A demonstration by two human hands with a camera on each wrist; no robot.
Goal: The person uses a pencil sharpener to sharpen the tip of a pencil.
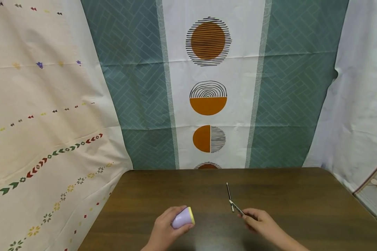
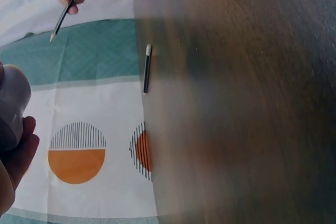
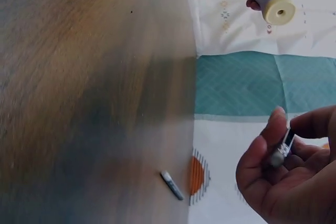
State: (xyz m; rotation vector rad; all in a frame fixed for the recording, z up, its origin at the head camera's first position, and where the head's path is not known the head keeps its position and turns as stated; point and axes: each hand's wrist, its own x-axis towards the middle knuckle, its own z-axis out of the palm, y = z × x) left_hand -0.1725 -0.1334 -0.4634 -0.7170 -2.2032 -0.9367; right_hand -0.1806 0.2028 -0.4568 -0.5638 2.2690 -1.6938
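My left hand (image 1: 165,226) grips a lilac pencil sharpener (image 1: 182,218) above the table. Its yellow end faces right, and in the right wrist view a round hole shows in the middle of that yellow end (image 3: 281,12). On the other side, my right hand (image 1: 260,222) pinches a dark pencil (image 2: 62,20) between thumb and fingers. The pale tip points away from the hand, toward the upper left in the head view, while the eraser end sits among the fingers. A second dark pencil (image 2: 147,72) with a white eraser lies on the table, overlapped by the held one in the head view.
The brown wooden table (image 1: 163,188) has rounded far corners. Behind it hangs a green and white cloth (image 1: 138,104) with orange circles. A cream patterned cloth (image 1: 50,146) drapes along the left edge, a pale one (image 1: 361,104) along the right.
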